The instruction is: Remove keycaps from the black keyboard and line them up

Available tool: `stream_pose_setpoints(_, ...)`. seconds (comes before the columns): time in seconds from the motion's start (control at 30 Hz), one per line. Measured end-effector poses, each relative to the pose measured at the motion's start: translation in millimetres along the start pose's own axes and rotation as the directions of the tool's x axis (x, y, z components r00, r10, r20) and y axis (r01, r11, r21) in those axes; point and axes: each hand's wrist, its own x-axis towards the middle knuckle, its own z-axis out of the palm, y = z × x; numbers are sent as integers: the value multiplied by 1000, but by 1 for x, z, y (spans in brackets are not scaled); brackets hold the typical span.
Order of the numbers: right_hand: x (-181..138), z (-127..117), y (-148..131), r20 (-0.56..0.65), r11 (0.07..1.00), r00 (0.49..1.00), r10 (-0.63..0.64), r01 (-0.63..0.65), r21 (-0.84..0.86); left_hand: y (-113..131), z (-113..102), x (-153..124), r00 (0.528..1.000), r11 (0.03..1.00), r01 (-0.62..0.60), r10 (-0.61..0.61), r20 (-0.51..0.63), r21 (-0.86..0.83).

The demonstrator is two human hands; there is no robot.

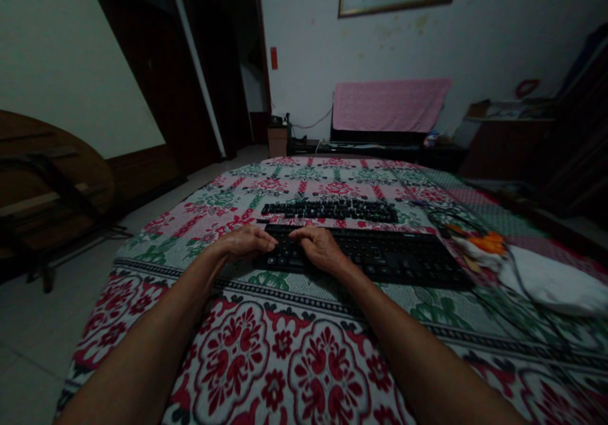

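Observation:
A black keyboard (389,257) lies on the patterned red, green and white bedspread (280,342). Both hands rest at its left end. My left hand (244,241) curls its fingers onto the keyboard's left edge. My right hand (320,246) lies on the left keys with fingers bent inward, its fingertips close to those of the left hand. Whether they pinch a keycap or some small thing is hidden. A second black keyboard (330,209) lies just behind the first, untouched.
Cables (513,285), an orange object (489,243) and a white cloth or bag (555,282) lie at the right of the bed. A pink-covered unit (389,105) stands at the far wall. Wooden furniture (47,178) is on the left, with a dark doorway behind it.

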Motion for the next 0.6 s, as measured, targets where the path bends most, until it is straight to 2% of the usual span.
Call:
stream_pose_setpoints(0.37,-2,1,0,10,1000,1000,-14,14,2,10,12,-1,995,981,29,-9,-103,191)
stream_pose_setpoints(0.6,-2,1,0,-8,999,999,-33,33,1,11,14,2,998,967,-18,35,-61,254)
